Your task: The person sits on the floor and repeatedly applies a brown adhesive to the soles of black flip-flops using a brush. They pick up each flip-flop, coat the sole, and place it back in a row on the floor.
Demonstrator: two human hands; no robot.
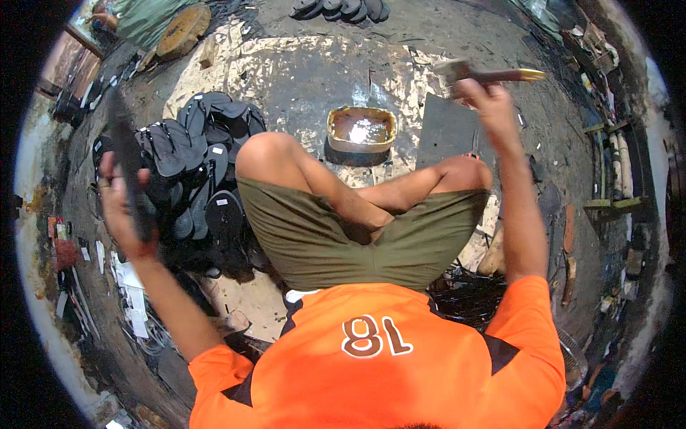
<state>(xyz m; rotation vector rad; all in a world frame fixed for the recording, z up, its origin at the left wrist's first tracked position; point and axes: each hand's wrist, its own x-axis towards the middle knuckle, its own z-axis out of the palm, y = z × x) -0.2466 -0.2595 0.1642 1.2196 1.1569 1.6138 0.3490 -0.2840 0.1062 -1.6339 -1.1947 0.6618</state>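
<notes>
My left hand (121,207), raised at the left, is closed around a long, flat black piece shaped like a sandal sole (127,150). That piece stands nearly on edge and is smeared by motion. Up at the right, my right hand (493,111) grips a tool with a dark, yellow-tipped handle (511,75). Its wider end, on the left, is too blurred to name the kind. In front of my crossed legs sits a pale-rimmed tub (361,148) with shiny brown liquid inside. A pile of black sandals (204,150) lies beside my left knee, near the left hand.
A flat dark sheet (446,129) lies right of the tub. More black sandals (339,8) lie at the far edge, and a round wooden block (184,32) at the far left. Along the right wall stands a wooden rack (614,203). Paper scraps (132,297) litter the left floor.
</notes>
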